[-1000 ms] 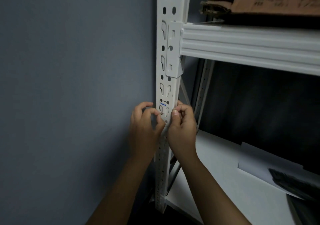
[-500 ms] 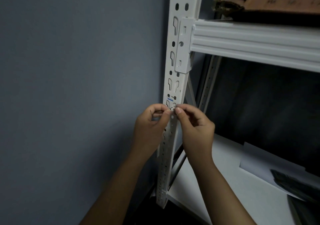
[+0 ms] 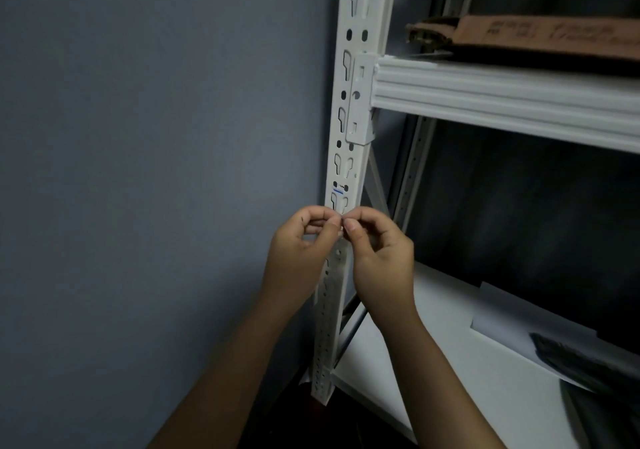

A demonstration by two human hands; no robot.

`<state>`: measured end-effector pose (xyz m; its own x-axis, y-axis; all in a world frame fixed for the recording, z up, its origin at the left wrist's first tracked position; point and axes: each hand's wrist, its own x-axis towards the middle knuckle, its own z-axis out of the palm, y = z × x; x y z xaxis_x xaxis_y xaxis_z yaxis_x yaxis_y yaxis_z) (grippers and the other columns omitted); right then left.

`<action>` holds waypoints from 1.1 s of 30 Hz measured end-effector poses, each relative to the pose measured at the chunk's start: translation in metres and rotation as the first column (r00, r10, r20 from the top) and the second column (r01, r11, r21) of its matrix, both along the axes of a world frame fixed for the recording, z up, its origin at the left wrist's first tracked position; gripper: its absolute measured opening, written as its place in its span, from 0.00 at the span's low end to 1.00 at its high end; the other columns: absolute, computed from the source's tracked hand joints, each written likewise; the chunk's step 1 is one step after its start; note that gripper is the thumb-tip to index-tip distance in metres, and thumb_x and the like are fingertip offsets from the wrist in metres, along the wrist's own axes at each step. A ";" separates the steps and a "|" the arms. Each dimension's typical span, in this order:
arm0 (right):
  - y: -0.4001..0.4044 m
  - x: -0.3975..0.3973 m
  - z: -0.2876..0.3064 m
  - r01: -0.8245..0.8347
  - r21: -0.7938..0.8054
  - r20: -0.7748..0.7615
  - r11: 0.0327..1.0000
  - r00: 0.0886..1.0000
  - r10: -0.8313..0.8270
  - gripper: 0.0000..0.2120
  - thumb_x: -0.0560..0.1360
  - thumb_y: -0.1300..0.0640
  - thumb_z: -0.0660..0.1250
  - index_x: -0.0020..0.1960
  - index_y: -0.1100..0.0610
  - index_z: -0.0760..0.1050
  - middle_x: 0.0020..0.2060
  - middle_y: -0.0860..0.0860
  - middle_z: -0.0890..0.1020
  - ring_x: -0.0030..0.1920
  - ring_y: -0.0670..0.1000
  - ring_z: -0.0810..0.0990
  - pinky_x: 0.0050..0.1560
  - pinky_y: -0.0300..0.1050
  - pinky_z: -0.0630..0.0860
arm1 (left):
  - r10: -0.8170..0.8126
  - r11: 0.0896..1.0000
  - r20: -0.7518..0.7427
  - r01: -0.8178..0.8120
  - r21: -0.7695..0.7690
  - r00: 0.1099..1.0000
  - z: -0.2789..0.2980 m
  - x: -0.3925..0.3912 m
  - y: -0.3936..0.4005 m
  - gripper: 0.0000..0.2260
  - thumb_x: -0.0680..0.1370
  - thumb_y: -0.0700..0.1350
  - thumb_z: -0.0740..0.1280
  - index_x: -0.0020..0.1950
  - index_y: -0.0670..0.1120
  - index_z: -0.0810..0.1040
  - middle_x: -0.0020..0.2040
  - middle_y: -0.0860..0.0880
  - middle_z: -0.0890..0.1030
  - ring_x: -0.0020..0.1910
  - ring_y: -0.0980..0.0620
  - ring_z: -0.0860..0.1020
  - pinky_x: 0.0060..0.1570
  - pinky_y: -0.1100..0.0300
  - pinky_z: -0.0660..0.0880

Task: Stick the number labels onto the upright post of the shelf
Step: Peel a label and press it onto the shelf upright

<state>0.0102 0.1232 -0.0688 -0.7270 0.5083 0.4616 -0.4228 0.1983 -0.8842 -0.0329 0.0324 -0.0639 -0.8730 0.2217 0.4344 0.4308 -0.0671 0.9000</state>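
Grey-blue wall (image 3: 145,157) fills the left of my view, and against it stands the white upright post (image 3: 355,109) of the shelf, punched with keyhole slots and round holes. On the post, just above my hands, I see a short blue line with a small dark mark over it (image 3: 338,189); it is too small for me to read as a number. My left hand (image 3: 303,246) and right hand (image 3: 379,254) meet in front of the post, fingers curled and narrow, thumb and forefinger tips of both pinched together at one spot. Whatever they pinch is hidden between the fingertips, so I cannot tell whether it is a label. To the right, a white ribbed beam (image 3: 502,98) hooks into the post. On the upper shelf lies a flattened brown cardboard box (image 3: 540,38) with printed writing, blurred beyond reading. The lower white shelf board (image 3: 433,362) carries a pale sheet (image 3: 512,313) and something dark at far right (image 3: 588,362).
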 end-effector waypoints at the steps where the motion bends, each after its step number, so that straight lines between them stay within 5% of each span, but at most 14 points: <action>1: -0.001 0.002 0.001 0.004 0.008 -0.004 1.000 1.000 -0.004 0.12 0.77 0.67 0.65 0.44 0.51 0.78 0.39 0.44 0.82 0.41 0.39 0.80 0.44 0.32 0.76 | -0.002 1.000 -0.004 0.002 0.005 1.000 0.001 0.003 -0.002 0.07 0.77 0.38 0.66 0.43 0.50 0.78 0.39 0.54 0.80 0.38 0.65 0.78 0.38 0.73 0.72; 5: -0.004 0.011 0.003 0.061 0.072 -0.027 0.996 0.998 -0.059 0.14 0.77 0.66 0.65 0.44 0.48 0.78 0.45 0.52 0.82 0.45 0.42 0.80 0.47 0.33 0.77 | -0.012 0.999 0.007 0.012 0.045 1.000 0.003 0.013 -0.005 0.04 0.77 0.40 0.67 0.49 0.43 0.81 0.42 0.51 0.82 0.42 0.62 0.80 0.41 0.72 0.73; 16: 0.000 0.004 -0.002 0.038 0.078 -0.010 0.996 0.999 -0.038 0.10 0.76 0.67 0.66 0.45 0.53 0.79 0.42 0.46 0.82 0.43 0.38 0.81 0.46 0.30 0.75 | -0.110 0.993 0.171 0.100 0.071 0.979 -0.004 0.002 -0.001 0.04 0.78 0.42 0.65 0.45 0.47 0.79 0.39 0.54 0.82 0.41 0.61 0.80 0.38 0.68 0.74; 26: 0.013 -0.054 -0.015 0.091 -0.155 -0.069 0.984 0.992 -0.102 0.06 0.72 0.70 0.70 0.43 0.61 0.79 0.34 0.47 0.81 0.35 0.40 0.79 0.40 0.31 0.76 | 0.176 0.983 0.049 -0.174 -0.050 0.983 -0.023 -0.051 0.022 0.08 0.76 0.44 0.68 0.38 0.55 0.75 0.38 0.56 0.79 0.35 0.64 0.75 0.34 0.71 0.70; 33: 0.026 -0.070 -0.012 0.155 -0.058 -0.168 0.986 0.972 -0.163 0.11 0.71 0.72 0.69 0.43 0.56 0.77 0.35 0.48 0.78 0.35 0.40 0.75 0.40 0.32 0.73 | 0.227 0.971 0.037 -0.229 0.068 0.973 -0.018 -0.073 0.034 0.06 0.77 0.42 0.67 0.45 0.54 0.75 0.41 0.58 0.79 0.39 0.66 0.77 0.36 0.75 0.71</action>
